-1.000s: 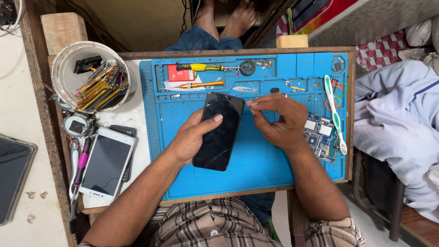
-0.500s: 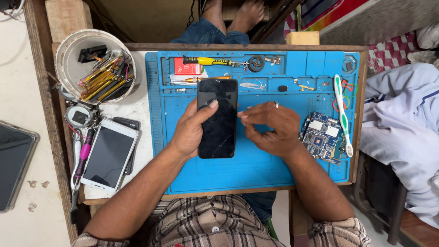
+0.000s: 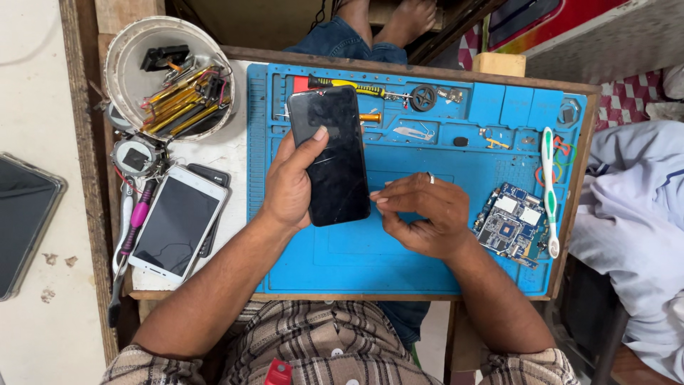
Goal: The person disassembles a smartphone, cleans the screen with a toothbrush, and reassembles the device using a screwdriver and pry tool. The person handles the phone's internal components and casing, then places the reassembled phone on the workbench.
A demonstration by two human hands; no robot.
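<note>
A black smartphone (image 3: 333, 153) is held upright over the blue repair mat (image 3: 399, 249), glass side up. My left hand (image 3: 288, 185) grips its left edge, thumb resting on the screen. My right hand (image 3: 420, 214) sits at the phone's right edge with thumb and forefinger pinched together; whether a small tool is between them I cannot tell. A ring is on one of its fingers.
A green circuit board (image 3: 511, 222) and a white-green toothbrush (image 3: 550, 189) lie on the mat's right. Screwdrivers and tweezers (image 3: 407, 132) fill the top trays. A white phone (image 3: 174, 224), a round bowl of tools (image 3: 167, 78) and a dark tablet (image 3: 25, 221) are at the left.
The black phone has been turned from tilted to upright and moved toward the mat's top. My right hand has shifted to the phone's right edge, fingers pinched.
</note>
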